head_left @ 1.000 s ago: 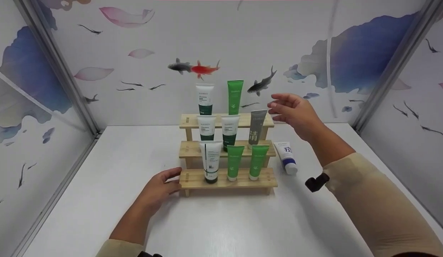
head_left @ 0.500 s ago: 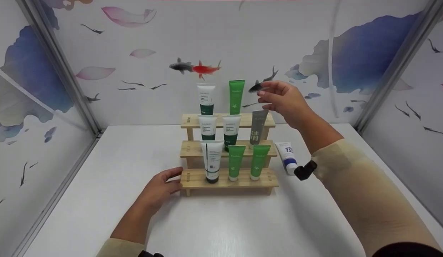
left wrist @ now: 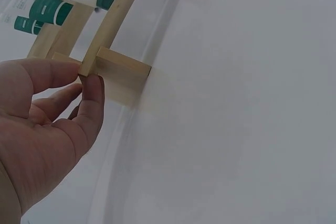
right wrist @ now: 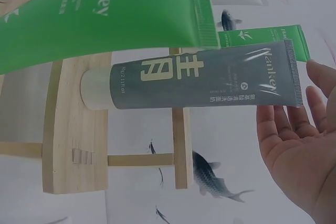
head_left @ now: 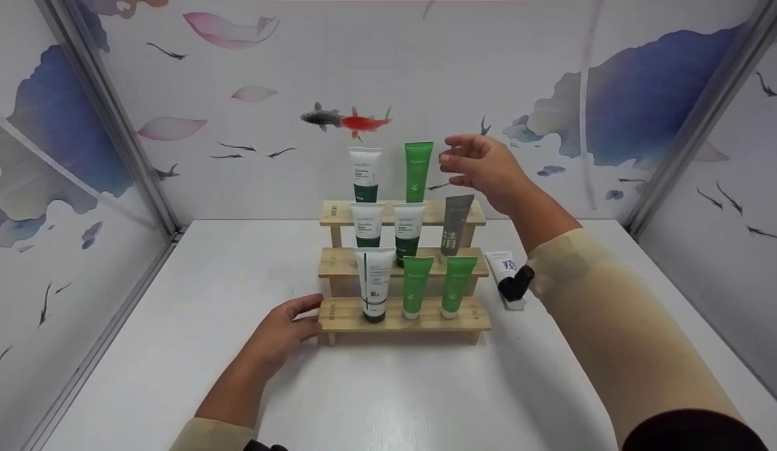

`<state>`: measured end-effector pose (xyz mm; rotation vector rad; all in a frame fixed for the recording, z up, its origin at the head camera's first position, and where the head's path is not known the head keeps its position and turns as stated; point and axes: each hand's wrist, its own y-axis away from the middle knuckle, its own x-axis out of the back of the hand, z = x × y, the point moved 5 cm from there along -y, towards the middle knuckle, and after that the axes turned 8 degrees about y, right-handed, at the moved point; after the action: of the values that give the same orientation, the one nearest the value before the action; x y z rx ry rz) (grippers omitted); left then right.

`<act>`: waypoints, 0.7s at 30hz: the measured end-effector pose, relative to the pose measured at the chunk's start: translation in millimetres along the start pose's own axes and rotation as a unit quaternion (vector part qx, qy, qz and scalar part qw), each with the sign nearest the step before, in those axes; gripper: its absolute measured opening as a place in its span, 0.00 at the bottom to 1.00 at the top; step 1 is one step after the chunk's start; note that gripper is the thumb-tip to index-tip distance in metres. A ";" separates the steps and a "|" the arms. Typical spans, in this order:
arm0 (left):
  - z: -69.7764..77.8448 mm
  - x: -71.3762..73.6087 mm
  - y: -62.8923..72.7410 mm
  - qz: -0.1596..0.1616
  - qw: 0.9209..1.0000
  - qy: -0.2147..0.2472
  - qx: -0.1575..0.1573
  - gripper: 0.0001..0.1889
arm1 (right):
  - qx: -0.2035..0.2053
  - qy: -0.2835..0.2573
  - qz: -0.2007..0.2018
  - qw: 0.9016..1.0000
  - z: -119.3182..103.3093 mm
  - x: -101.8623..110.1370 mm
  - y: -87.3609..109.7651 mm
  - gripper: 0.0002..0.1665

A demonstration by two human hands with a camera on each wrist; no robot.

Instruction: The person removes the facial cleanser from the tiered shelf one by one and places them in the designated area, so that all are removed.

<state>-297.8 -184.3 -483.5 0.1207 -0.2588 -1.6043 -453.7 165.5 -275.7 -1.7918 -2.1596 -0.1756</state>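
A three-tier wooden display rack [head_left: 338, 322] bears several squeeze tubes. My left hand [head_left: 282, 333] pinches the left end of its lowest shelf between thumb and fingers; the left wrist view shows this hand [left wrist: 50, 114] at the shelf corner. My right hand [head_left: 485, 170] is raised with nothing in it, fingers bent loosely, just right of the green tube [head_left: 418, 170] on the top shelf. Left of that tube stands a white and dark-green tube [head_left: 365, 174]. In the right wrist view, a grey tube [right wrist: 210, 80] on the middle shelf reaches close to the right hand [right wrist: 302, 145].
Two white and dark-green tubes [head_left: 367, 224] share the middle shelf with the grey one. Below them stand a white tube [head_left: 376, 285] and two green tubes [head_left: 417, 285]. A white and blue tube [head_left: 502, 266] lies on the white table right of the rack, partly behind my wrist camera.
My right hand has moved left and slightly up, from beside the grey tube to beside the green tube on top. The left hand keeps its hold on the rack.
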 end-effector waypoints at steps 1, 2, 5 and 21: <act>0.1 -0.1 -0.3 0.001 1.000 0.000 0.000 0.31 | -0.001 0.000 -0.002 1.000 0.1 -0.3 -1.4 0.28; 0.0 0.0 -0.5 0.002 1.000 0.002 0.001 0.31 | -0.002 0.001 -0.004 1.000 0.2 -0.6 -2.6 0.28; 0.2 0.1 -0.6 0.002 1.000 0.006 0.000 0.31 | 0.000 -0.001 -0.007 1.000 0.0 -2.1 -6.0 0.29; 0.3 0.6 -0.2 -0.004 1.000 -0.001 -0.001 0.30 | 0.017 0.038 -0.038 0.998 -9.5 -21.5 -9.2 0.20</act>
<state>-298.1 -184.8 -483.2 0.1181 -0.2588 -1.6119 -457.7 140.7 -272.7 -1.6583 -2.1645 -0.2204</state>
